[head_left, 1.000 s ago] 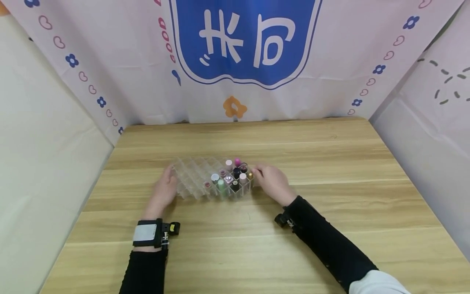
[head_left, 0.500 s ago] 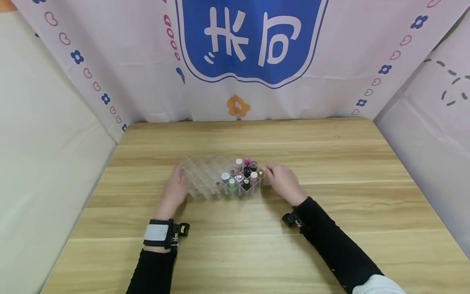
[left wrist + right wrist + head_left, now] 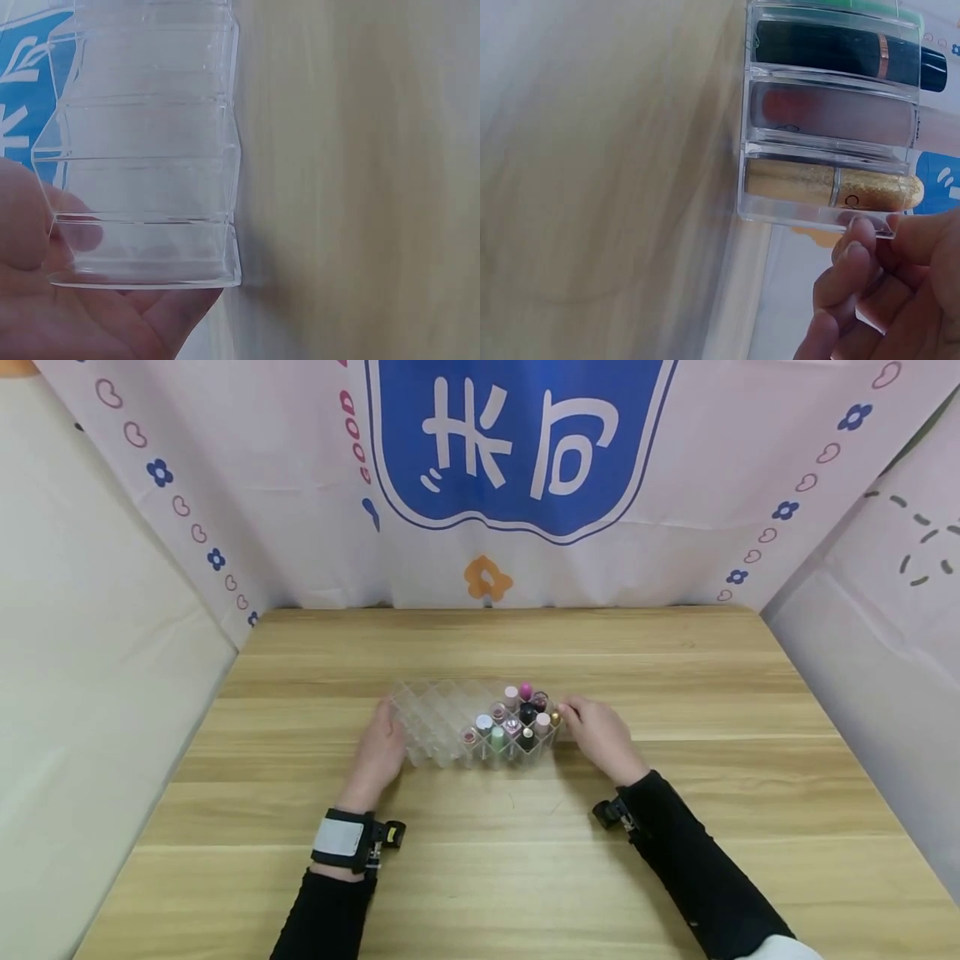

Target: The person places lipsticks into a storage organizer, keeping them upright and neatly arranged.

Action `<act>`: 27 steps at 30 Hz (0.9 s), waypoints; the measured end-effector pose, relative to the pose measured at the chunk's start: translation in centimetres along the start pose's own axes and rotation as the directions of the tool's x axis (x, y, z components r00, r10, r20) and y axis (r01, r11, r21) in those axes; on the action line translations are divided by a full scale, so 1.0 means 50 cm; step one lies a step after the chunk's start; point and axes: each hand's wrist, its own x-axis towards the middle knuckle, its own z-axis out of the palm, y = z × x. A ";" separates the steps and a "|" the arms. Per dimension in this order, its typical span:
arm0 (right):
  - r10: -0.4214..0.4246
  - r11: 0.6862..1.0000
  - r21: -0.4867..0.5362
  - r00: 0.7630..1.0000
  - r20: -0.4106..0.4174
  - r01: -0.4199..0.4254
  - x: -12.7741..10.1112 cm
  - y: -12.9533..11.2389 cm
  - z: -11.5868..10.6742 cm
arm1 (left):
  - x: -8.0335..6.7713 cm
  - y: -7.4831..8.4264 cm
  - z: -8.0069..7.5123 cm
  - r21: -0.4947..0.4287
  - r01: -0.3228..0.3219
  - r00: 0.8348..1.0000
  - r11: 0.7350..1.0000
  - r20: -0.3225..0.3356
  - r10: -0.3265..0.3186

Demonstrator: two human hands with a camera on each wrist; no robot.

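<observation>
A clear acrylic organizer (image 3: 431, 727) with many small cells stands on the wooden table (image 3: 480, 877). Its right cells hold several lipsticks and small cosmetic tubes (image 3: 513, 722); the left cells are empty. My left hand (image 3: 382, 750) grips the organizer's left end. In the left wrist view the thumb of that left hand (image 3: 67, 232) lies against the clear organizer (image 3: 142, 150) wall. My right hand (image 3: 598, 737) holds the right end. In the right wrist view the right hand (image 3: 870, 285) has curled fingertips touching the organizer's (image 3: 817, 217) edge beside a gold lipstick (image 3: 832, 191) and a black one (image 3: 840, 49).
A printed white cloth with a blue emblem (image 3: 517, 443) hangs behind the table's far edge. White panels (image 3: 97, 693) close in both sides. Bare wood lies in front of and behind the organizer.
Both hands have slid the organizer to the right across the table, keeping their hold on its two ends.
</observation>
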 end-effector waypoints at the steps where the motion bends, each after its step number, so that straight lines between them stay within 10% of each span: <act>1: 0.004 1.000 0.006 1.000 -0.002 -0.004 -0.001 0.003 -0.002 | 0.000 0.001 0.003 -0.011 -0.002 1.000 1.000 0.010 0.002; 27: 0.058 0.998 -0.002 0.998 -0.039 -0.058 -0.021 0.072 -0.046 | 0.001 0.042 0.072 -0.159 -0.071 0.991 0.985 0.103 0.088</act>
